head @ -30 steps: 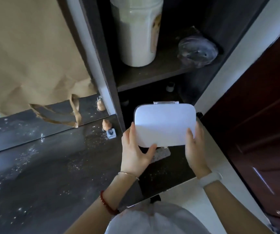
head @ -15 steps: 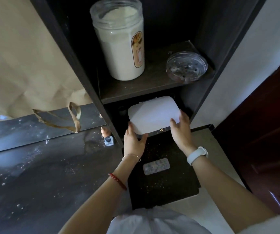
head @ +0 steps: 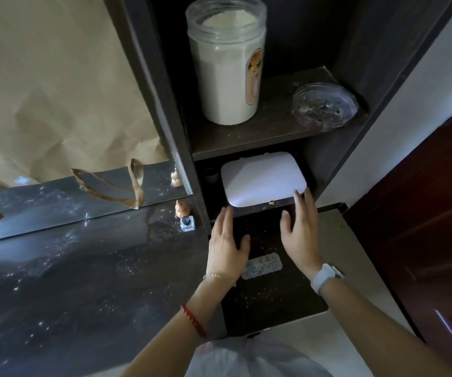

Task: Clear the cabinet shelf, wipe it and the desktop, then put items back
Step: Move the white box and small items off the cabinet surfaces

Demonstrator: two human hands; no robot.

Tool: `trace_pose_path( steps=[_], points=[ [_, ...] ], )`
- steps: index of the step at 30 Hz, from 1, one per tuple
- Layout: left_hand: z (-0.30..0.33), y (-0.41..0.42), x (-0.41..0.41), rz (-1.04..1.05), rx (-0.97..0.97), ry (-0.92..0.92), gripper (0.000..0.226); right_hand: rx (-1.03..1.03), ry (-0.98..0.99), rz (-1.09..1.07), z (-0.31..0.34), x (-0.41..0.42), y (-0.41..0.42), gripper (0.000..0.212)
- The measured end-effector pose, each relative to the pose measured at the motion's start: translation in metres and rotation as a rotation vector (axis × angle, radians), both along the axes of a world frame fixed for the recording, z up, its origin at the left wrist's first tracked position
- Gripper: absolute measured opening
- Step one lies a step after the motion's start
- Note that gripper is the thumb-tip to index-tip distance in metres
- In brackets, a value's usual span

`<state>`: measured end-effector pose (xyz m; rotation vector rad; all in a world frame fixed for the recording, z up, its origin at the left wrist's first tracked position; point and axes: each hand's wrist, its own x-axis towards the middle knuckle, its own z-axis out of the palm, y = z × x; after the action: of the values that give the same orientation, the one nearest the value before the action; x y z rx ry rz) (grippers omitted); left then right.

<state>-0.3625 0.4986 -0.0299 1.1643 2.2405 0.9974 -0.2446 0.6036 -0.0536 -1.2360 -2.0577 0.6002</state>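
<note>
Dark wood cabinet (head: 162, 104) shelving rises beside a speckled black desktop (head: 83, 281); on its lower shelf a white rounded-corner box (head: 263, 180) lies flat, its front edge at the shelf lip; a person's left hand (head: 227, 248) hovers just in front of it, fingers spread and holding nothing, apart from the box; the right hand (head: 298, 235) is likewise spread and empty, its fingertips at or just touching the box's front right corner, a white wristband (head: 324, 276) on that wrist, a red bead bracelet (head: 192, 321) on the left; below the hands a blister pack of pills (head: 263, 266) lies on the crumb-flecked dark surface; on the shelf above stand a lidless clear jar of white powder (head: 227, 63) and, to its right, a clear plastic lid (head: 325, 106); a small figurine (head: 182, 210) stands at the cabinet's foot by a mirror strip (head: 56, 197); brown paper (head: 42, 77) covers the wall behind.
</note>
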Motion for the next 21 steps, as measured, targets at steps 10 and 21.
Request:
trace_pose_path(
  steps=[10,21],
  points=[
    [-0.05,-0.129,-0.083,0.348,-0.157,-0.098,0.037,-0.11,-0.154,0.579,-0.04,-0.081,-0.114,0.037],
    [-0.055,-0.137,-0.168,0.351,-0.1,-0.105,0.04,-0.071,-0.504,0.293,-0.066,-0.203,-0.1,0.044]
  ],
)
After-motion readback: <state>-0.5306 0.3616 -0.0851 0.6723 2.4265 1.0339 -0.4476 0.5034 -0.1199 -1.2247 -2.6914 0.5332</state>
